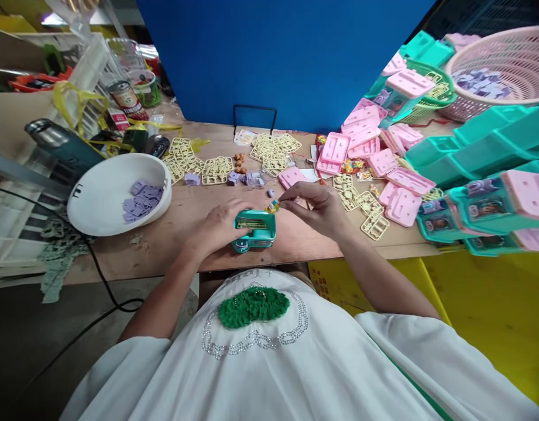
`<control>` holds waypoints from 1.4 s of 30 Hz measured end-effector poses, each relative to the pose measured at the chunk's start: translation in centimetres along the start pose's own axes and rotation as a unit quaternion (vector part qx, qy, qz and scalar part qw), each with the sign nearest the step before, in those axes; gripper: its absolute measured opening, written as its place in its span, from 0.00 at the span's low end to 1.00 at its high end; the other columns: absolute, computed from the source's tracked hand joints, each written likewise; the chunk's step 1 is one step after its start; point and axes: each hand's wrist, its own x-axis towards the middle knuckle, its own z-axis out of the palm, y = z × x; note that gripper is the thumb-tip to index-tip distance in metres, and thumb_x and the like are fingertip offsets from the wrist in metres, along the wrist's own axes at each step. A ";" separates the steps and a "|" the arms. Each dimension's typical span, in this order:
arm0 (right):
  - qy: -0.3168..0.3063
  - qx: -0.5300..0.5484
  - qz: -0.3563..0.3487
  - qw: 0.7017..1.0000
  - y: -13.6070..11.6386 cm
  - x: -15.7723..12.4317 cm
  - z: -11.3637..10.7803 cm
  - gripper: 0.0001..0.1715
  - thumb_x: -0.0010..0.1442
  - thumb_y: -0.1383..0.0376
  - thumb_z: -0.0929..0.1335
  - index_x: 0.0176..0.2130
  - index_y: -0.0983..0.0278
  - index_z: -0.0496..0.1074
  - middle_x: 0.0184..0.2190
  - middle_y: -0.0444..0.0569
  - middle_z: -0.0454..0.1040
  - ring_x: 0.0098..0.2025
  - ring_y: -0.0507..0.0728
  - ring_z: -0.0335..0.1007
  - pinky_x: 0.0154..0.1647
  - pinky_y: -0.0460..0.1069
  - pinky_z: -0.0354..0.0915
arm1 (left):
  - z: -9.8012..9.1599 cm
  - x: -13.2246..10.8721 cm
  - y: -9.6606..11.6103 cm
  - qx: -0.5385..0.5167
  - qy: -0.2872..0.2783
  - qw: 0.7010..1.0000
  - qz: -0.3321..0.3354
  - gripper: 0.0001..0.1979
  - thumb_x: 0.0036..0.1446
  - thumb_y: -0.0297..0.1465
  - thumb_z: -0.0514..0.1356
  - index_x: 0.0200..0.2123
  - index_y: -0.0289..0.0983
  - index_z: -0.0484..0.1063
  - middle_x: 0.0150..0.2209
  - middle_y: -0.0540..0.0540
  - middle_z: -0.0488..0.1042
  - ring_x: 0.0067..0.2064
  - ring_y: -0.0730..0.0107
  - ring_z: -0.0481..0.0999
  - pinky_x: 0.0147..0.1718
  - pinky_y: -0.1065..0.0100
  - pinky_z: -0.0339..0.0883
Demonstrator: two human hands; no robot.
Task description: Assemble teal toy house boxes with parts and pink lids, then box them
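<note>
A small teal plastic box (272, 235) with an open top sits near the table's front edge, and cream-coloured sprue pieces (251, 223) lie inside it. My left hand (223, 225) grips the box at its left side, with the fingers along the back rim and the thumb at the front left. Just behind the box's right corner, my right hand (318, 207) pinches a tiny yellow-and-blue wrapped piece (273, 206) between thumb and fingertips. A little purple part (271, 192) lies on the table behind that piece.
Cream sprue frames (273, 149) and brown figures (240, 162) lie at the back. A white bowl (120, 219) of purple parts stands left, by a flask (62, 143). Pink lids (401, 206), teal boxes (480, 146) and a pink basket (524, 58) crowd the right. A blue panel (278, 64) rises behind.
</note>
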 end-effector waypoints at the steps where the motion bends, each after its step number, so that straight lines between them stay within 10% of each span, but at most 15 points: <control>1: -0.009 -0.004 -0.006 1.000 0.0 -0.1 0.1 0.11 0.68 0.57 0.73 0.38 0.60 0.82 0.34 0.48 0.82 0.36 0.55 0.77 0.40 0.51 0.73 | 0.2 0.1 0.1 0.007 0.006 1.000 -0.010 0.21 0.54 0.25 0.67 0.53 0.40 0.79 0.53 0.44 0.82 0.54 0.54 0.82 0.56 0.57 0.74; 24: -0.145 -0.197 -0.167 0.955 2.2 -0.9 4.4 0.14 0.69 0.70 0.67 0.38 0.62 0.82 0.37 0.55 0.73 0.43 0.63 0.62 0.44 0.58 0.63 | 1.1 0.0 -1.0 -0.108 0.076 0.991 -0.031 0.12 0.61 0.34 0.65 0.46 0.38 0.83 0.45 0.46 0.86 0.45 0.62 0.84 0.48 0.65 0.75; 32: -0.002 -0.129 -0.094 0.987 2.0 -1.3 2.6 0.12 0.72 0.66 0.67 0.44 0.61 0.83 0.35 0.52 0.75 0.39 0.59 0.71 0.39 0.55 0.68 | 2.6 0.1 -1.8 -0.185 0.123 0.973 -0.055 0.14 0.64 0.41 0.64 0.43 0.36 0.83 0.43 0.42 0.86 0.43 0.61 0.85 0.43 0.66 0.76; 42: -0.015 -0.079 0.012 0.997 3.8 -4.7 1.7 0.14 0.72 0.66 0.66 0.48 0.61 0.82 0.38 0.52 0.82 0.40 0.58 0.78 0.41 0.52 0.72 | 4.1 -4.2 -3.2 -0.293 0.061 0.951 -0.074 0.53 0.46 0.44 0.78 0.71 0.41 0.61 0.71 0.36 0.66 0.72 0.47 0.66 0.71 0.51 0.61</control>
